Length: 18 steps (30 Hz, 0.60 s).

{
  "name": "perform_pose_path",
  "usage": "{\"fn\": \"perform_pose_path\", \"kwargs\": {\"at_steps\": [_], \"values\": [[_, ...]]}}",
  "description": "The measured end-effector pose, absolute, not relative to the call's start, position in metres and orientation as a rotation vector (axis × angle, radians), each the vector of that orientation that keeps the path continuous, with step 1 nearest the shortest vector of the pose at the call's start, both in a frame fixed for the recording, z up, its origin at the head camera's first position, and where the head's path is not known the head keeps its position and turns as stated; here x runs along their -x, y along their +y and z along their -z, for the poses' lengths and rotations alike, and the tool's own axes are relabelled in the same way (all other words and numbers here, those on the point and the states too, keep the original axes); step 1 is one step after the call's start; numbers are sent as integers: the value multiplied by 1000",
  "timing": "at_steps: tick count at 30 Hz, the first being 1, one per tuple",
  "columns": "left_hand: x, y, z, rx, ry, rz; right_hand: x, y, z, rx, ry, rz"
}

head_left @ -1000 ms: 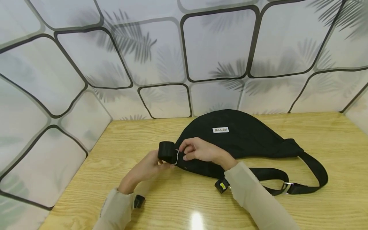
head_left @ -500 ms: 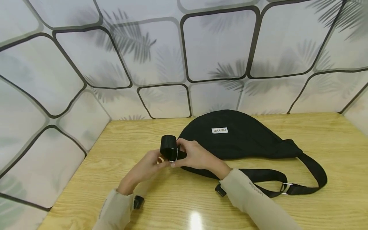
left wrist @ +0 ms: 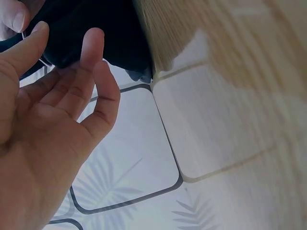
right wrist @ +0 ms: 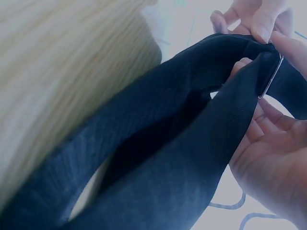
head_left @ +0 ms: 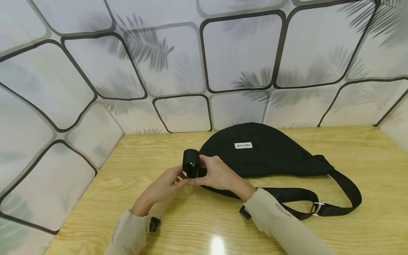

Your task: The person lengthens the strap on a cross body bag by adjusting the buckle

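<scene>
Now Close In and Holding On

Just moved the right hand (head_left: 218, 173) a little to the left, from beside the metal ring (right wrist: 271, 76) right up to it. Now gripping the black strap (head_left: 191, 157) with both hands, pinching it with the left hand (head_left: 167, 182) and holding it at the ring with the right. Seems to mean working on the ring with both hands together. Cannot tell if any strap has slid through. Can see a loop standing up above the fingers. Looks joined to the left end of the black bag (head_left: 255, 159), partly hidden by the right hand.

Lies flat, that bag, on the yellow wood desk (head_left: 178, 230), near the back, showing a small white label (head_left: 243, 145). Follow the long strap (head_left: 349, 187) from its right end, curling to the front, to find a second ring (head_left: 316, 209). Look up to see pale walls (head_left: 242, 53) with dark rounded squares and gray leaves.
</scene>
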<state>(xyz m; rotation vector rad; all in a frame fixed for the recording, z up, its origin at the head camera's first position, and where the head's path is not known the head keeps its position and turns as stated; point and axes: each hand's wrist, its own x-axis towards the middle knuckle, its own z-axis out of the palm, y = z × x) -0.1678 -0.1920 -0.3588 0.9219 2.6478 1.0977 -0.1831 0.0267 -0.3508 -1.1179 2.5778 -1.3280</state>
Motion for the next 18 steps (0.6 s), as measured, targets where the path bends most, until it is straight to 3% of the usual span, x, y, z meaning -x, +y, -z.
{"fn": "perform_pose_path", "kwargs": {"at_steps": [18], "values": [[166, -194, 356, -898, 2623, -1076, 183, 43, 347, 1012, 2529, 1351]]}}
